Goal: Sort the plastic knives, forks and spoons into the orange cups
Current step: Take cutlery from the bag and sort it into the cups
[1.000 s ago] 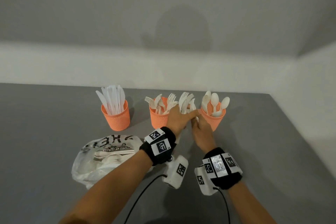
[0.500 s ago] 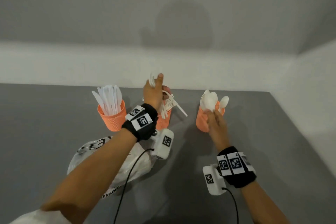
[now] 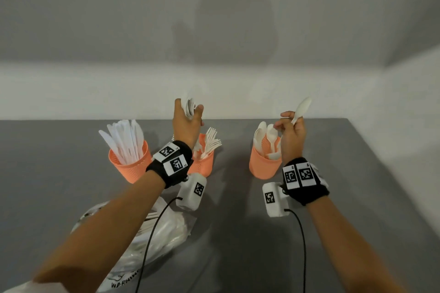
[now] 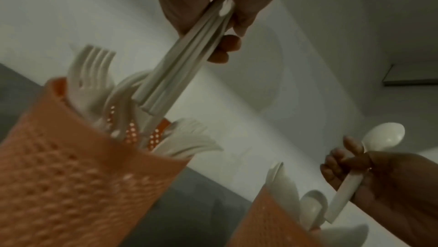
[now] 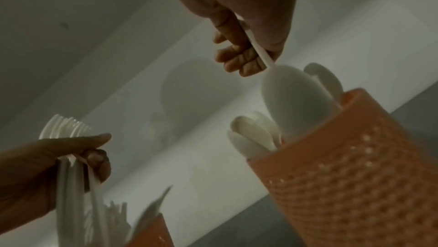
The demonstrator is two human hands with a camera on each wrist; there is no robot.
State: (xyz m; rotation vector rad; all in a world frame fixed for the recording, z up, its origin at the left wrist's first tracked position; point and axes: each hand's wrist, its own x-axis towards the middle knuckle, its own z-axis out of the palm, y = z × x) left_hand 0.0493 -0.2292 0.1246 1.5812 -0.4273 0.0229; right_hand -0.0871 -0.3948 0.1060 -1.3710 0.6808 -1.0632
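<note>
Three orange cups stand in a row: knives in the left cup [image 3: 129, 169], forks in the middle cup [image 3: 206, 165], spoons in the right cup [image 3: 263, 166]. My left hand [image 3: 190, 115] is raised above the fork cup [image 4: 71, 157] and grips a bundle of white forks [image 4: 180, 67], tines up and handles pointing down at the cup. My right hand [image 3: 289, 122] hovers over the spoon cup [image 5: 355, 166] and pinches one white spoon [image 3: 302, 108] by its handle [image 5: 259, 52], bowl up. The left hand [image 5: 78, 149] with its forks [image 5: 64, 127] also shows in the right wrist view.
A clear plastic bag [image 3: 166, 233] with more white cutlery lies on the grey table [image 3: 357, 197] under my left forearm. A white wall runs close behind the cups and along the table's right edge. Cables hang from both wrist cameras.
My hands, together between the fork and spoon cups a second ago, have parted. The left rose with the forks over the fork cup; the right lifted a spoon above the spoon cup.
</note>
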